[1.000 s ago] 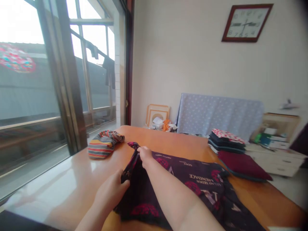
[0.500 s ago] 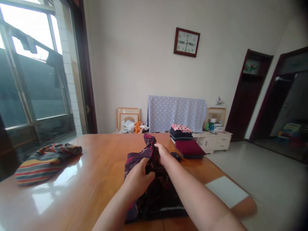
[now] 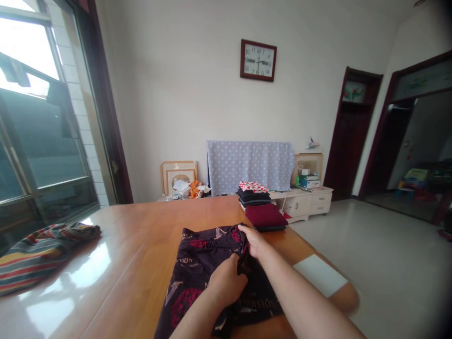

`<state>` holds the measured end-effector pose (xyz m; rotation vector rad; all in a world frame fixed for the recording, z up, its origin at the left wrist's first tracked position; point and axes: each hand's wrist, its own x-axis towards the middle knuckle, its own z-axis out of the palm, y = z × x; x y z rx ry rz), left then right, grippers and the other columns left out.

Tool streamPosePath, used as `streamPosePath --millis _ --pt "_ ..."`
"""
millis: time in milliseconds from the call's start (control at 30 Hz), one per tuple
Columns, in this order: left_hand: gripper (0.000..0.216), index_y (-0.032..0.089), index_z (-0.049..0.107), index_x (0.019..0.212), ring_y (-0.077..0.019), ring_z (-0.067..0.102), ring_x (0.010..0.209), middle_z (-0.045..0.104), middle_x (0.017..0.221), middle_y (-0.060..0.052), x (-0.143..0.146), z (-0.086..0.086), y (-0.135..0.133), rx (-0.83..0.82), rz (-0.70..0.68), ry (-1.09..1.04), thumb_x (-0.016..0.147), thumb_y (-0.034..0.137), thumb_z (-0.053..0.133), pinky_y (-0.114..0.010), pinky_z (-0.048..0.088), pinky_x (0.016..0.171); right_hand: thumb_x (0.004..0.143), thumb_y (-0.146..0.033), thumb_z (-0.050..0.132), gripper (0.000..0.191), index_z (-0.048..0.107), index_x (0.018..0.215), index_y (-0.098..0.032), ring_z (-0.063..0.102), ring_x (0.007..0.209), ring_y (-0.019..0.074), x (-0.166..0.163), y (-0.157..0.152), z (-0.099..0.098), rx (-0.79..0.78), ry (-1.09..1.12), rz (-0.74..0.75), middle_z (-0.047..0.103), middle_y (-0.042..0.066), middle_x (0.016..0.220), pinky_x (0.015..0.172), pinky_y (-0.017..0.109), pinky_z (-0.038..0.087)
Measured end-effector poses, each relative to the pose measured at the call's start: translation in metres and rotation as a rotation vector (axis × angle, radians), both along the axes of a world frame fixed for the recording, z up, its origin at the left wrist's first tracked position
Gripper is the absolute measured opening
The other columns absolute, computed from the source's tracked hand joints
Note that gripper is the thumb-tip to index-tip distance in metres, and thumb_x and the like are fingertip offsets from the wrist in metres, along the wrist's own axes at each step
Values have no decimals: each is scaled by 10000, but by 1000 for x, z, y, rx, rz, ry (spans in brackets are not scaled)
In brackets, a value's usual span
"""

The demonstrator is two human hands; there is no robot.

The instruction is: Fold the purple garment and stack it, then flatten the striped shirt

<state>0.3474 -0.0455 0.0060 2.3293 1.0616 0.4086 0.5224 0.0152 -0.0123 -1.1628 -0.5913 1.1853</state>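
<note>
A dark purple-black garment (image 3: 197,268) with red patterns and pale lettering lies spread on the wooden table (image 3: 123,249) before me; its exact kind I cannot tell. My left hand (image 3: 229,280) pinches a bunched fold near the garment's middle. Farther up, my right hand (image 3: 251,240) grips its far right edge, thumb on top. Between the two hands the cloth is gathered. Part of the garment's right half is hidden under my forearms.
Folded clothes (image 3: 253,190) stand stacked at the table's far edge, beside a folded maroon garment (image 3: 266,216). A striped garment (image 3: 45,254) lies crumpled at left. A white sheet (image 3: 320,274) rests near the right edge. Behind is a low white cabinet (image 3: 310,202).
The garment has gone from a raised bunch to lying flatter, its left part spread out toward me. Both hands have come lower and nearer, still holding it. The view has turned slightly right.
</note>
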Motion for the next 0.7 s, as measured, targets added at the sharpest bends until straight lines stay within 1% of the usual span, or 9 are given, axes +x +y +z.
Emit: streamPosePath --millis 67,133,200,267,333,400,533,600,700 --pt "260 218 615 1027 -238 660 932 716 1053 -94 0 10 6 42 -30 -31 771 210 570 -295 435 741 708 -178 622 135 598 840 -185 652 576 194 3 4 4 25 -7 3 650 6 593 632 306 533" --pt "235 206 624 1007 -225 652 895 718 1010 -88 1 23 13 85 -31 -51 780 198 563 -285 416 711 639 -116 603 196 603 823 -182 643 562 192 8 10 11 41 -14 11 648 -2 585 614 300 522" --pt "220 197 631 991 -216 644 872 717 974 -81 6 34 19 115 -24 -78 784 181 559 -280 404 701 608 -97 579 206 593 794 -185 631 551 187 15 15 18 51 -18 14 641 -9 576 607 299 519" --pt "213 190 634 986 -212 640 869 716 960 -79 14 38 23 113 -22 -124 787 171 560 -280 407 716 594 -89 570 205 580 774 -189 624 552 179 24 20 22 54 -27 4 627 -19 566 616 294 521" --pt "234 176 638 1017 -220 639 901 716 990 -89 24 31 22 84 -16 -191 790 185 581 -289 425 763 598 -91 575 193 570 763 -190 619 554 173 33 23 19 43 -49 -15 608 -27 549 617 289 522" --pt "312 158 640 1094 -238 636 961 711 1058 -104 33 16 17 18 -18 -254 791 227 622 -307 439 828 616 -105 589 163 560 752 -190 607 535 171 41 22 10 10 -85 -40 580 -32 522 595 287 519" --pt "516 138 611 1254 -262 651 972 714 1066 -108 42 -14 5 -254 -74 -291 814 399 672 -338 471 842 689 -174 599 77 565 759 -181 587 491 179 51 13 -14 -60 -191 -66 565 -19 498 526 289 499" --pt "609 126 573 1320 -261 663 958 717 1056 -111 39 -18 1 -360 -119 -324 833 482 659 -342 486 830 726 -199 585 90 595 811 -173 603 516 180 53 10 -22 -54 -262 -74 605 -3 544 529 284 501" --pt "626 126 581 1322 -257 658 1027 711 1116 -116 28 -13 -1 -449 -215 -393 846 526 654 -335 491 874 745 -212 585 150 638 879 -169 641 594 184 50 7 -26 -29 -403 -102 678 24 658 567 274 510"
